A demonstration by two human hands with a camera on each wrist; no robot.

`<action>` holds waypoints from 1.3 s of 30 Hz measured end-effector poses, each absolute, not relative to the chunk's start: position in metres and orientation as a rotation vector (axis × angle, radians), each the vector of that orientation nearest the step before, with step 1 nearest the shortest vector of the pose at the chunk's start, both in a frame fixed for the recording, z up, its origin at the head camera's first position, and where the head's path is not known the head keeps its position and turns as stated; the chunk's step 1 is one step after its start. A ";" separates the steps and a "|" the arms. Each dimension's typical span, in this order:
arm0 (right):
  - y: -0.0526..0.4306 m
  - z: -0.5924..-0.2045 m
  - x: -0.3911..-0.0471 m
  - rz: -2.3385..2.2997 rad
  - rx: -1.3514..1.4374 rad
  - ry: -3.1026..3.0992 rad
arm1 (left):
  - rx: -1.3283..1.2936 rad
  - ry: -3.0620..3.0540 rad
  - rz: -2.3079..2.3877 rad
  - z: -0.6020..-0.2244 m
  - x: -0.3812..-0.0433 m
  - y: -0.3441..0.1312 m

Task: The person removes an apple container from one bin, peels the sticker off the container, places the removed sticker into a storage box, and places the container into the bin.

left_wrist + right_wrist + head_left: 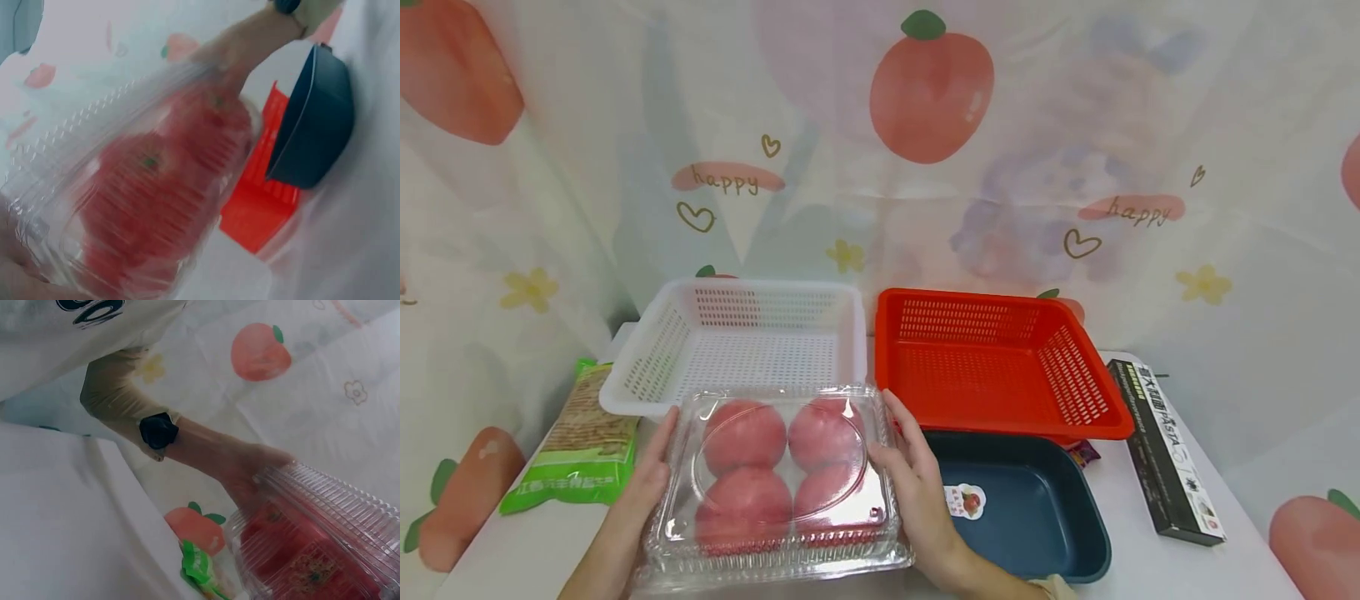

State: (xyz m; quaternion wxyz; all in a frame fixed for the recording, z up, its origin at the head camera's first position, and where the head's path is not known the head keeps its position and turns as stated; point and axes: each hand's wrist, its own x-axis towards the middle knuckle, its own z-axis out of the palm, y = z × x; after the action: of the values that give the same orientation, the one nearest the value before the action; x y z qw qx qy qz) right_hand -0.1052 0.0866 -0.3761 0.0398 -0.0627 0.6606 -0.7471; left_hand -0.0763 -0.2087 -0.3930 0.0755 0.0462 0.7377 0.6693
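Observation:
A clear plastic clamshell box [775, 554] holds several red tomatoes [745, 433] under its closed lid. It is held up near the front of the table, before the white basket. My left hand [653, 471] grips the box's left side, and my right hand [917, 483] grips its right side, thumb along the edge. In the left wrist view, green stem ends show on the tomatoes [134, 194], blurred through the plastic. Most of each hand's fingers are hidden beneath or behind the box.
A white basket [647, 375] stands behind the box, with a red basket [1000, 417] to its right. A dark blue basin [1037, 500] sits in front of the red basket. On the left lies a green-ended food packet [568, 471]; a long black-and-white pasta box [1165, 467] lies at right.

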 end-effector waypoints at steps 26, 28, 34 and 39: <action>0.094 -0.341 -0.162 -2.152 -0.168 1.981 | 0.207 2.238 2.108 -0.335 -0.123 -0.184; 0.093 -0.338 -0.169 -2.135 -0.187 2.005 | 0.224 2.234 2.087 -0.330 -0.130 -0.186; 0.089 -0.337 -0.189 -2.125 -0.159 2.024 | 0.214 2.212 1.991 -0.324 -0.149 -0.192; 0.084 -0.336 -0.198 -2.140 -0.142 2.015 | 0.181 2.208 1.958 -0.325 -0.164 -0.195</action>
State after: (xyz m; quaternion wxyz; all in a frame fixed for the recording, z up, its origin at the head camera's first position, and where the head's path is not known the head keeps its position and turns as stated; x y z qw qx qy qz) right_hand -0.1981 0.0845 -0.3363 0.0994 -0.0479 0.6813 -0.7236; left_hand -0.1638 -0.1953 -0.3254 0.0923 0.0608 0.7435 0.6596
